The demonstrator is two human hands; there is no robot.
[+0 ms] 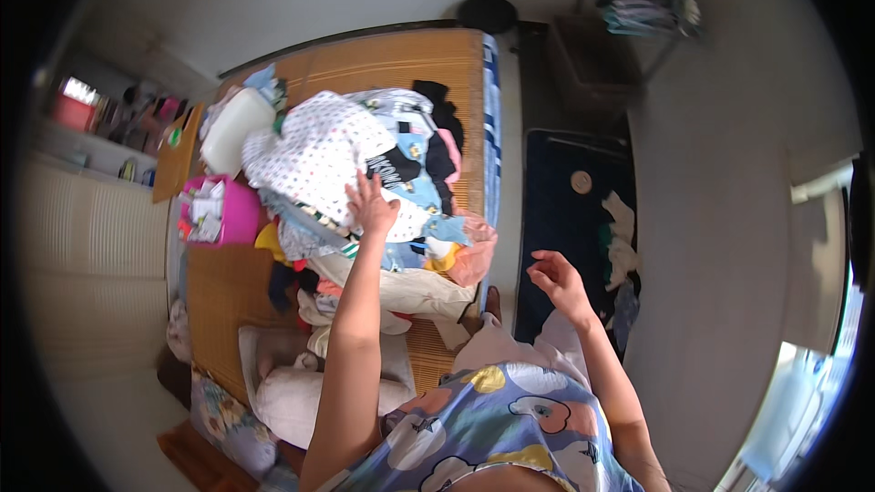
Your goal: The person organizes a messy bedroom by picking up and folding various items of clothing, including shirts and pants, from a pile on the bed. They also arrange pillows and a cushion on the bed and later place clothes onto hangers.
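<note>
My left hand (pixel 372 208) reaches out over a heap of clothes, its fingers spread and holding nothing. Right by its fingertips lies a white garment with small coloured dots (pixel 319 148); whether they touch it I cannot tell. Beside that hand are a black piece with white lettering (pixel 394 167) and a light blue patterned cloth (pixel 421 193). My right hand (pixel 562 286) hangs in the air right of the heap, above the floor. Its fingers are loosely bent, apart from the thumb, with nothing seen in them.
The heap lies on a bed with a woven bamboo mat (pixel 410 50). Left of it stand a pink basket (pixel 239 214) of small items and a white plastic container (pixel 239 132). A dark blue floor mat (pixel 556 210) lies right, with crumpled cloths (pixel 620 232). Pillows (pixel 296 405) lie near.
</note>
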